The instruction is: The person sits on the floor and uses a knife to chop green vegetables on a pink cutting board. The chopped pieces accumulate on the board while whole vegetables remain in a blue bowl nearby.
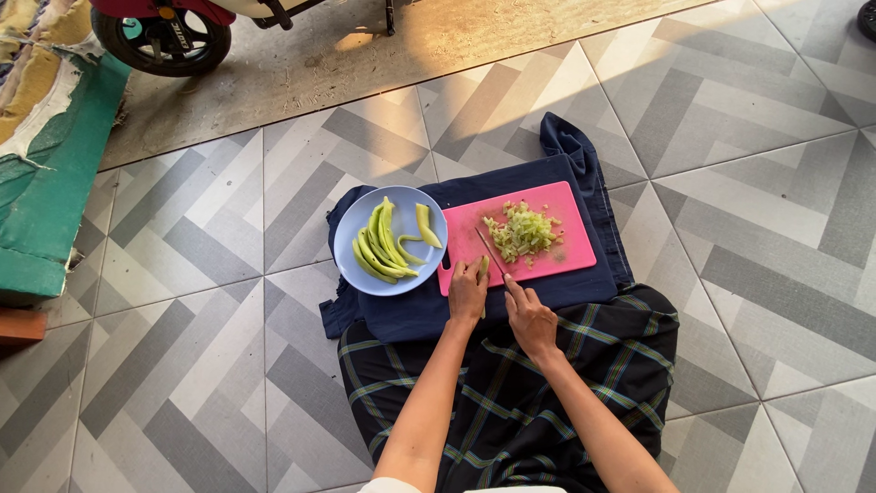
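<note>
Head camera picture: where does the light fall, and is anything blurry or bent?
Head view: warm sunlight streaks the bare floor at the top, while the pink cutting board, blue plate and both hands, left hand and right hand, sit in even shade; no glare; the tile lines stay fairly straight; the chopped green pieces are too small for fine detail.

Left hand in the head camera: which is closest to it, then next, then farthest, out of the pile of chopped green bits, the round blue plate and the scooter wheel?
From the left hand:
1. Pile of chopped green vegetable bits, just up and right on the pink plastic cutting board.
2. Round light-blue plate, to the left. Close to the pile's distance, slightly farther.
3. Black scooter wheel, far top left.
</note>
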